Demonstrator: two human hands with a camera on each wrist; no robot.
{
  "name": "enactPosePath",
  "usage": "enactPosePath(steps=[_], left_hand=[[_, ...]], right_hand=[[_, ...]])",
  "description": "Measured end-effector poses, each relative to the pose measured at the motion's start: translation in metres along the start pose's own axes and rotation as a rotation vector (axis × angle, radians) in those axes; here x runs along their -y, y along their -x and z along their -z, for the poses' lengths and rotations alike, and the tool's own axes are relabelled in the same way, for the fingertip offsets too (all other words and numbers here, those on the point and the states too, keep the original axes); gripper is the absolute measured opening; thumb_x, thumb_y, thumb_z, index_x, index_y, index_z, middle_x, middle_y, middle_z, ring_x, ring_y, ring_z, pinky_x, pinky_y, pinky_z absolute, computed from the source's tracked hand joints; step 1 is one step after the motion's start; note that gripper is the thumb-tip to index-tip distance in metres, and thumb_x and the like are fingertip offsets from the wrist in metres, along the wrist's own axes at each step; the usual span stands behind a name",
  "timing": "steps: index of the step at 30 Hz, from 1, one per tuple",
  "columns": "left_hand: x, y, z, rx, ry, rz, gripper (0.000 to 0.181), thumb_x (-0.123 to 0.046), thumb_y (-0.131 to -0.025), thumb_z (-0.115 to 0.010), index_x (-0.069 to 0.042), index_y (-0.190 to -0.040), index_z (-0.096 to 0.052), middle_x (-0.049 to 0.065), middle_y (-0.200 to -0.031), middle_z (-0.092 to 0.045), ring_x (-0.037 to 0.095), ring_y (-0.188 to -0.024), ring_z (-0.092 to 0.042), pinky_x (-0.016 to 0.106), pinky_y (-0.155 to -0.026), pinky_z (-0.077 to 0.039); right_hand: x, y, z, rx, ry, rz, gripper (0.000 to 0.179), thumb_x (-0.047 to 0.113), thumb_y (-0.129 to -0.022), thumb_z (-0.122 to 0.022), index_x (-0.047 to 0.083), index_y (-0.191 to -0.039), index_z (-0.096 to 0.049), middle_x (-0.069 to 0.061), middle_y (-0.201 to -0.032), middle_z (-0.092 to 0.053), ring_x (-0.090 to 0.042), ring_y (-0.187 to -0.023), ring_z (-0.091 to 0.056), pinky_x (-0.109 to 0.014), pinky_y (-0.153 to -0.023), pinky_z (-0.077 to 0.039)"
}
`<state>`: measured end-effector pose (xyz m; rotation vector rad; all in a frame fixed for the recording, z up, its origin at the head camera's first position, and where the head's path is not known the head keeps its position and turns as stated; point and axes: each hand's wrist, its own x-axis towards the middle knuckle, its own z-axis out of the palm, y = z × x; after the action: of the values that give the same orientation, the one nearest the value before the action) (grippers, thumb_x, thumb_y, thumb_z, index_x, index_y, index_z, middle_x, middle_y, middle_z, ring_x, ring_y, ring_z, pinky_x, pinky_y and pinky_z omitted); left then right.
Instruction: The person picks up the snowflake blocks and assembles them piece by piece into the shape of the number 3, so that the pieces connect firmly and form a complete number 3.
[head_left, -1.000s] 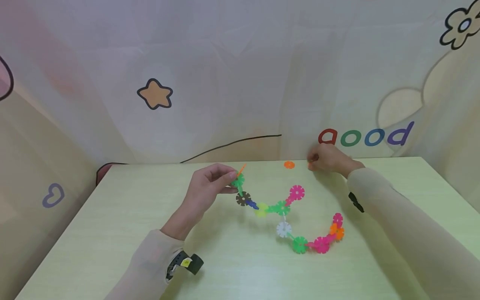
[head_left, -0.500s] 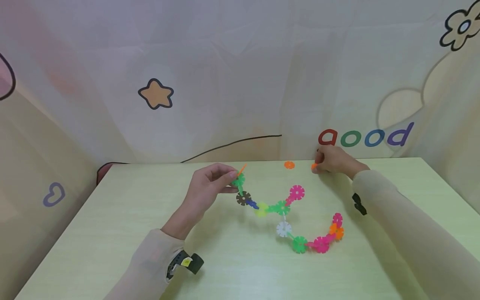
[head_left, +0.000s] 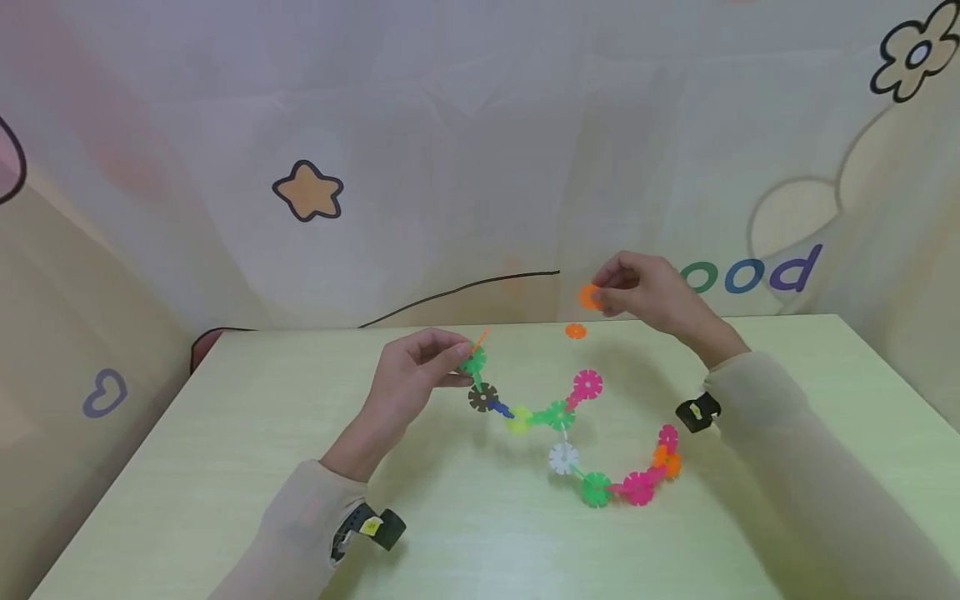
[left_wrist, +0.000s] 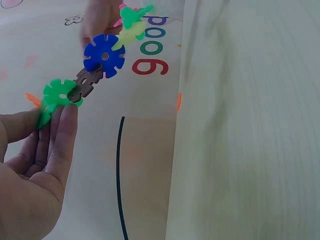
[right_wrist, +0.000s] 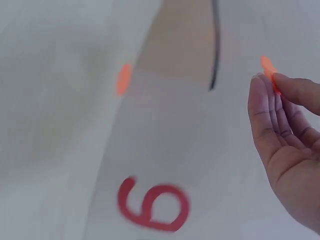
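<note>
My left hand (head_left: 416, 367) pinches a green snowflake disc (head_left: 476, 358) near one end of a chain of notched plastic discs. An orange disc (left_wrist: 32, 99) sticks up from that end. Beyond the fingers the chain runs through a brown disc (head_left: 483, 397), a blue disc (left_wrist: 104, 56), a yellow one (head_left: 519, 420) and another green one (head_left: 560, 415). There it branches to a pink disc (head_left: 588, 384) and to a white one (head_left: 563, 458). Raised above the table's back edge, my right hand (head_left: 651, 293) holds a loose orange snowflake disc (head_left: 588, 297) between thumb and fingers.
Another orange disc (head_left: 576, 331) lies near the back edge of the pale table (head_left: 262, 417). Green, pink and orange discs (head_left: 639, 488) curve toward the right at the chain's far end. A printed cloth (head_left: 450, 167) hangs behind the table.
My right hand has picked up the orange disc from the back of the table and carried it up and to the left. The left hand has stayed in place with the chain.
</note>
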<state>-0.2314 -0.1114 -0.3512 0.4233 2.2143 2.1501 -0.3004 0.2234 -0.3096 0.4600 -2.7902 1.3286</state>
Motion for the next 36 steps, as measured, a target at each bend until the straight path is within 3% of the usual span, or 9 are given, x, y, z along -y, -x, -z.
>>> enactPosePath(steps=[5, 11, 23, 28, 36], left_hand=[[-0.001, 0.001, 0.0, -0.001, 0.008, -0.019, 0.017, -0.006, -0.102, -0.072, 0.007, -0.112, -0.072, 0.013, -0.1, -0.073, 0.019, -0.08, -0.075, 0.038, -0.085, -0.064], [-0.001, 0.0, 0.0, -0.01, 0.028, -0.034, 0.017, -0.005, -0.102, -0.072, 0.008, -0.112, -0.072, 0.013, -0.101, -0.074, 0.019, -0.082, -0.076, 0.04, -0.085, -0.065], [-0.004, -0.002, -0.004, -0.03, 0.023, -0.052, 0.017, -0.005, -0.101, -0.073, 0.008, -0.112, -0.072, 0.014, -0.101, -0.074, 0.019, -0.082, -0.076, 0.038, -0.084, -0.065], [-0.005, -0.003, -0.006, -0.036, 0.016, -0.046, 0.017, -0.005, -0.101, -0.073, 0.007, -0.113, -0.073, 0.014, -0.101, -0.074, 0.019, -0.082, -0.076, 0.038, -0.084, -0.065], [-0.003, -0.003, -0.008, -0.032, 0.022, -0.055, 0.017, -0.005, -0.101, -0.074, 0.008, -0.111, -0.072, 0.014, -0.1, -0.073, 0.019, -0.082, -0.075, 0.038, -0.083, -0.065]], right_hand=[[0.032, 0.008, -0.012, -0.035, -0.09, 0.065, 0.027, 0.014, -0.102, -0.074, 0.0, -0.123, -0.066, -0.016, -0.113, -0.073, -0.027, -0.094, -0.076, -0.028, -0.087, -0.062], [0.051, 0.015, -0.027, -0.069, -0.242, 0.144, 0.024, 0.01, -0.1, -0.075, -0.002, -0.12, -0.069, -0.017, -0.107, -0.075, -0.021, -0.087, -0.075, -0.029, -0.086, -0.062], [0.06, 0.025, -0.056, -0.118, -0.397, 0.191, 0.021, 0.01, -0.097, -0.079, 0.001, -0.116, -0.075, -0.013, -0.101, -0.077, -0.028, -0.085, -0.076, -0.034, -0.085, -0.063], [0.066, 0.027, -0.067, -0.131, -0.435, 0.224, 0.02, 0.006, -0.097, -0.078, 0.0, -0.116, -0.075, -0.013, -0.101, -0.077, -0.026, -0.083, -0.076, -0.036, -0.084, -0.064], [0.07, 0.027, -0.08, -0.128, -0.454, 0.258, 0.021, 0.004, -0.097, -0.078, -0.003, -0.117, -0.073, -0.014, -0.099, -0.076, -0.038, -0.089, -0.074, -0.037, -0.085, -0.064]])
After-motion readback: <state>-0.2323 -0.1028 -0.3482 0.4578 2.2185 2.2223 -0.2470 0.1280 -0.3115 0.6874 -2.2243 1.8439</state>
